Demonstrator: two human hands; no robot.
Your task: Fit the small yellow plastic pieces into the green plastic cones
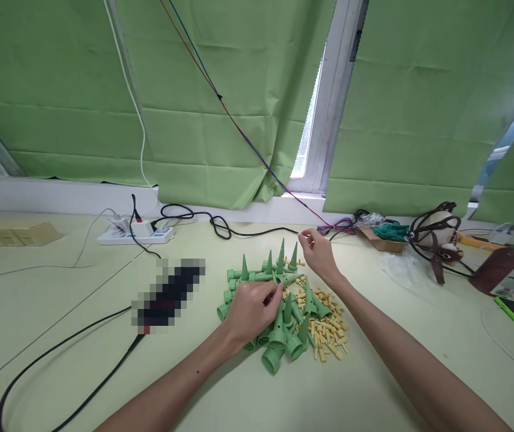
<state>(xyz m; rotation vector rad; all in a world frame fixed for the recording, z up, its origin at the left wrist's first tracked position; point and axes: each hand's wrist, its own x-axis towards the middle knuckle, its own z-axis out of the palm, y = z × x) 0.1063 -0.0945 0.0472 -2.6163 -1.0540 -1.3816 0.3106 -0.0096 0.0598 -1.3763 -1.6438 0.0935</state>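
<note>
A heap of green plastic cones point(279, 324) lies on the pale green table point(59, 300) in front of me, some lying flat and a few standing point-up at the back. Beside it on the right are several small tan pegs point(324, 330). My left hand point(252, 309) rests on the left side of the heap, its fingers closed around one green cone point(290, 279) that points to the right. My right hand point(315, 252) hovers above the far edge of the heap, with thumb and fingertips pinched together on something too small to make out.
A white power strip point(135, 233) with black cables sits at the back left, and a black cable point(59, 360) runs across the left of the table. A blurred dark object point(169, 294) lies left of the heap. Clutter, a cardboard tray point(380, 237) and straps point(437, 237) fill the back right. Green curtains hang behind.
</note>
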